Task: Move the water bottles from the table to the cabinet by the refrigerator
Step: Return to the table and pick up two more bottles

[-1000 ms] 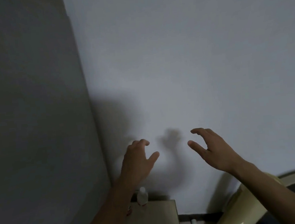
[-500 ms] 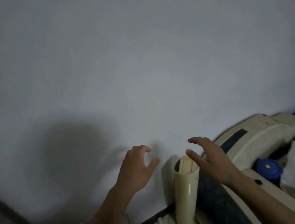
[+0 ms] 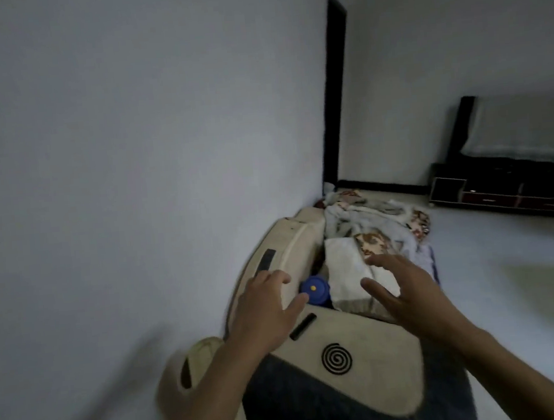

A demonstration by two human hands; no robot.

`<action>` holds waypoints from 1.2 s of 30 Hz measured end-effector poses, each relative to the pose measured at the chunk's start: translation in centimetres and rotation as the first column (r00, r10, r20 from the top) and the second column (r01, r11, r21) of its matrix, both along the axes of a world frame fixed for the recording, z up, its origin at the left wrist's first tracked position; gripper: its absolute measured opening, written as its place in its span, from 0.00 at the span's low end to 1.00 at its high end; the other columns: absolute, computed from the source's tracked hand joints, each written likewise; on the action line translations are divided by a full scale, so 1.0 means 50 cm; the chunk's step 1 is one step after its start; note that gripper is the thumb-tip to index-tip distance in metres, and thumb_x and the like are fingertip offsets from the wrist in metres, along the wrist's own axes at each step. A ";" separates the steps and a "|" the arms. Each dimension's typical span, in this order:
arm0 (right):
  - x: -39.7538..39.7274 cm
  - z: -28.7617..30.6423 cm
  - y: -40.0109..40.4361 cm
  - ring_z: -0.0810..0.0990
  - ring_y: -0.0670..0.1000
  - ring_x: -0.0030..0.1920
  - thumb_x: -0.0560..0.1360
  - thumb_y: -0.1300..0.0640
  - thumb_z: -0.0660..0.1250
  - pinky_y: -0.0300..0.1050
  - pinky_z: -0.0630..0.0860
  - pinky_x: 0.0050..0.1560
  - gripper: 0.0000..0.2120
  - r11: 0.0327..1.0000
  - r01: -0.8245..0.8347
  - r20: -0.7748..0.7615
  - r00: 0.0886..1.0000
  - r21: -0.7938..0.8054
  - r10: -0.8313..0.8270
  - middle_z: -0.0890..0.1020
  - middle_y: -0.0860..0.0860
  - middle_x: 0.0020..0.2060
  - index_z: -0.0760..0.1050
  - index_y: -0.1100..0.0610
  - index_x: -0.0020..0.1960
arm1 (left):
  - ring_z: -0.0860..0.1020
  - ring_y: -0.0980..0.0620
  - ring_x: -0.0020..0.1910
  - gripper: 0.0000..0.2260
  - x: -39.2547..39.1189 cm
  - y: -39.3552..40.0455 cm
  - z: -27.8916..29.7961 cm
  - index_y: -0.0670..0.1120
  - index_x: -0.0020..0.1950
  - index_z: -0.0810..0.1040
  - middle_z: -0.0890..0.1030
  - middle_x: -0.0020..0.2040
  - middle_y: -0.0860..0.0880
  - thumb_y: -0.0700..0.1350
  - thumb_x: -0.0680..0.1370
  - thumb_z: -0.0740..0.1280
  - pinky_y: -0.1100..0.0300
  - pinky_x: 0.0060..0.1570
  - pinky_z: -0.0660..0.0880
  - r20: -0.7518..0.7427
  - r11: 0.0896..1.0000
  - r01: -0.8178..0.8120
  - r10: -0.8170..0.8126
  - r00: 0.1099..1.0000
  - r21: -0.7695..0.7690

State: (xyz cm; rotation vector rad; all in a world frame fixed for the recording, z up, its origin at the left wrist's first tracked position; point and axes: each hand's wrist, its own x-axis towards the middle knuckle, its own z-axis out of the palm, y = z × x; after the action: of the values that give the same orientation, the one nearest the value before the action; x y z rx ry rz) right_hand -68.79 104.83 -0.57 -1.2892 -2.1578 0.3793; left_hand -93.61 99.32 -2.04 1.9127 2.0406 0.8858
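Both of my hands are raised in front of me and hold nothing. My left hand (image 3: pixel 264 308) hovers with spread, slightly curled fingers over the cream armrest of a sofa (image 3: pixel 357 343). My right hand (image 3: pixel 407 295) is open too, its fingers apart above a white cushion (image 3: pixel 344 271). No water bottle, table, cabinet or refrigerator shows in the head view now.
The cream and dark sofa runs along the white wall (image 3: pixel 130 155), piled with blankets (image 3: pixel 377 221) and a blue round object (image 3: pixel 314 288). A dark TV stand (image 3: pixel 501 187) stands at the far right. A dark door frame (image 3: pixel 335 87) is in the corner. Pale floor (image 3: pixel 509 273) lies to the right.
The view has swung right, away from the grey refrigerator side and the small cabinet with a bottle, to the sofa and room. Both hands stay empty and open.
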 end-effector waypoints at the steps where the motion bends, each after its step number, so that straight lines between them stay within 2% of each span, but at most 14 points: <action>1: 0.022 0.001 -0.017 0.74 0.46 0.61 0.76 0.38 0.61 0.39 0.71 0.56 0.23 0.998 0.059 0.006 0.998 -0.011 -0.059 0.75 0.47 0.66 0.71 0.46 0.68 | 0.72 0.53 0.61 0.20 0.017 0.008 -0.005 0.52 0.65 0.73 0.74 0.64 0.53 0.61 0.78 0.64 0.54 0.61 0.72 0.006 0.999 0.046 -0.046 0.999 0.009; 6: 0.104 0.009 -0.124 0.74 0.48 0.64 0.76 0.39 0.62 0.45 0.75 0.60 0.22 0.950 0.310 0.078 0.948 -0.022 -0.308 0.74 0.47 0.68 0.70 0.45 0.68 | 0.72 0.53 0.59 0.20 0.108 0.025 -0.025 0.52 0.65 0.74 0.73 0.63 0.53 0.61 0.78 0.64 0.54 0.59 0.73 0.042 0.959 0.282 -0.282 0.958 0.002; 10: 0.182 0.010 -0.235 0.74 0.48 0.65 0.75 0.41 0.65 0.45 0.77 0.58 0.23 0.877 0.481 0.094 0.873 -0.002 -0.479 0.74 0.46 0.68 0.71 0.46 0.68 | 0.74 0.51 0.56 0.19 0.211 0.026 -0.019 0.51 0.63 0.75 0.75 0.61 0.52 0.61 0.77 0.66 0.52 0.56 0.74 0.071 0.900 0.436 -0.436 0.897 0.023; 12: 0.229 0.018 -0.287 0.74 0.48 0.64 0.75 0.41 0.65 0.46 0.77 0.58 0.23 0.826 0.564 0.092 0.822 -0.002 -0.562 0.74 0.47 0.67 0.71 0.47 0.68 | 0.73 0.51 0.58 0.19 0.271 0.018 -0.011 0.52 0.63 0.74 0.75 0.61 0.51 0.61 0.77 0.66 0.52 0.58 0.73 0.062 0.856 0.516 -0.517 0.854 0.028; 15: 0.310 0.035 -0.359 0.74 0.46 0.61 0.76 0.42 0.66 0.40 0.74 0.52 0.23 0.746 0.666 0.056 0.744 0.017 -0.666 0.75 0.48 0.66 0.71 0.49 0.68 | 0.72 0.51 0.60 0.19 0.366 -0.003 0.001 0.52 0.64 0.74 0.75 0.63 0.52 0.60 0.77 0.65 0.53 0.61 0.72 0.056 0.788 0.615 -0.616 0.786 0.029; 19: 0.402 0.050 -0.434 0.71 0.41 0.58 0.76 0.42 0.65 0.33 0.68 0.48 0.22 0.671 0.740 0.038 0.670 0.038 -0.741 0.75 0.47 0.65 0.70 0.48 0.68 | 0.72 0.52 0.60 0.19 0.478 -0.034 0.015 0.52 0.64 0.74 0.75 0.63 0.52 0.60 0.78 0.65 0.55 0.59 0.72 0.031 0.714 0.699 -0.700 0.713 0.042; 23: 0.504 0.048 -0.510 0.72 0.44 0.61 0.76 0.41 0.65 0.38 0.71 0.54 0.23 0.613 0.789 0.002 0.613 0.025 -0.790 0.74 0.47 0.67 0.69 0.47 0.69 | 0.72 0.53 0.60 0.20 0.602 -0.074 0.032 0.52 0.65 0.73 0.74 0.65 0.53 0.61 0.78 0.64 0.55 0.59 0.73 -0.005 0.649 0.760 -0.761 0.649 0.040; 30: 0.692 0.035 -0.619 0.73 0.47 0.65 0.76 0.41 0.65 0.38 0.68 0.58 0.24 0.529 0.848 -0.033 0.530 0.013 -0.848 0.74 0.47 0.67 0.70 0.49 0.69 | 0.70 0.54 0.62 0.20 0.813 -0.145 0.036 0.53 0.65 0.73 0.74 0.66 0.54 0.62 0.78 0.64 0.57 0.59 0.71 -0.061 0.591 0.806 -0.805 0.590 -0.010; 36: 0.827 0.033 -0.673 0.73 0.47 0.66 0.76 0.41 0.64 0.47 0.72 0.65 0.24 0.486 0.874 -0.069 0.485 0.003 -0.872 0.76 0.48 0.66 0.71 0.50 0.69 | 0.71 0.55 0.62 0.20 0.962 -0.185 0.061 0.53 0.65 0.73 0.74 0.64 0.56 0.62 0.77 0.64 0.60 0.58 0.69 -0.078 0.545 0.838 -0.835 0.545 0.019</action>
State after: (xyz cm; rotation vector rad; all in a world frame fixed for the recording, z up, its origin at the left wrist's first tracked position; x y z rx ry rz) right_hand -27.43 71.16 1.06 -2.1108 -1.1533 -0.0729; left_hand -45.51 90.08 1.01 2.5518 0.8234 0.5986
